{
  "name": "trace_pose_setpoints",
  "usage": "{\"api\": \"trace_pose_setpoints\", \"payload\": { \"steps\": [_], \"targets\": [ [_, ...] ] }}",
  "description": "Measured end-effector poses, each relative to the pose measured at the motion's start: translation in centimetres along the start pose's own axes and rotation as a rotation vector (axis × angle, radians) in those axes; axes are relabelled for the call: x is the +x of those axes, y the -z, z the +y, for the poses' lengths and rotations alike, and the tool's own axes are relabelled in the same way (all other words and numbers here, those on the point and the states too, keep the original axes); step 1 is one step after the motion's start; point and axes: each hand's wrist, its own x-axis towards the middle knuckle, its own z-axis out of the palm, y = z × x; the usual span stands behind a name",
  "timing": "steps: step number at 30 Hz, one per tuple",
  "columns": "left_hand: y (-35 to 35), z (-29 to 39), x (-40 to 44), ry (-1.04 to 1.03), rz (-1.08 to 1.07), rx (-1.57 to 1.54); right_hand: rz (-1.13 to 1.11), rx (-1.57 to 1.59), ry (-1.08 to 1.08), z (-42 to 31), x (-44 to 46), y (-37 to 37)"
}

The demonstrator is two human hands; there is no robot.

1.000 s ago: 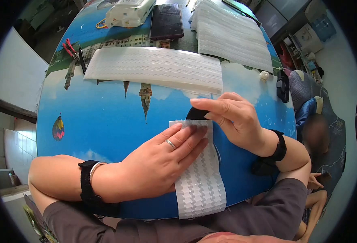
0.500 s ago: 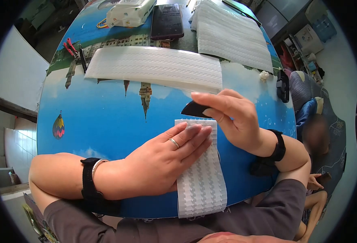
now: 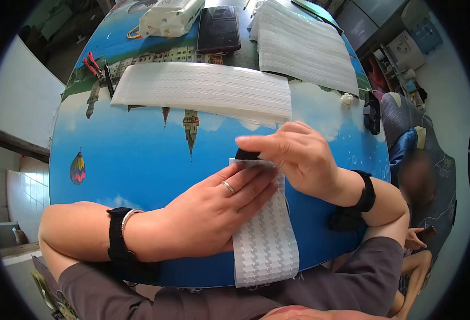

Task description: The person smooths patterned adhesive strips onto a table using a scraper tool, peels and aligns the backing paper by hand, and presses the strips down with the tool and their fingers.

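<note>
A pale translucent strip (image 3: 267,250) with rows of small raised shapes runs toward me and hangs at the table's front edge. My left hand (image 3: 213,208) lies flat across its upper part, fingers stretched out. Just above those fingertips, my right hand (image 3: 301,157) is closed on a thin black flat piece (image 3: 247,154). The piece sits at the strip's far end; whether it touches the strip I cannot tell. Part of the black piece is hidden by my right fingers. Beyond my hands, a long white patterned sheet (image 3: 203,88) lies across the table.
A stack of similar sheets (image 3: 307,50) lies at the back right. A phone (image 3: 219,29) and a wipes pack (image 3: 171,18) stand at the back. Red-handled pliers (image 3: 92,64) and a black pen (image 3: 108,77) are at left. Another person's hand (image 3: 417,238) shows at right.
My right hand has moved a little left and closer to my left fingertips, bringing the black piece to the strip's far end. My left hand has hardly moved.
</note>
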Motion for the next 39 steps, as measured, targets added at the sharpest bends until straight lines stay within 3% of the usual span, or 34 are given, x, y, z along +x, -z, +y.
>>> {"api": "trace_pose_setpoints", "payload": {
  "steps": [1,3,7,11,14,18,22,39],
  "targets": [
    [0.3,0.1,-0.1,0.006,-0.008,0.009,-0.015,0.061,-0.076,0.0,0.0,0.2],
    [0.5,0.1,-0.1,0.032,-0.003,0.018,0.224,0.251,-0.145,1.1,-0.1,-0.5],
    [1.1,-0.1,-0.3,0.086,-0.02,0.082,0.194,0.351,-0.329,2.6,-0.5,0.8],
    [1.5,-0.5,-0.3,0.091,-0.107,0.233,0.097,0.392,-0.466,2.4,0.2,3.1],
    [1.7,-1.1,-0.1,0.125,-0.022,0.043,-0.139,0.413,-0.499,2.4,0.7,6.3],
    [2.5,-1.1,0.2,0.153,-0.003,-0.051,-0.627,0.366,-0.236,0.7,0.5,9.5],
    [2.6,-1.1,0.3,0.155,-0.003,-0.078,-0.669,0.3,0.091,-0.5,-0.6,7.2],
    [3.1,-0.7,0.7,0.088,0.004,-0.118,-0.687,0.13,0.019,-2.2,-1.3,5.6]
  ]
}}
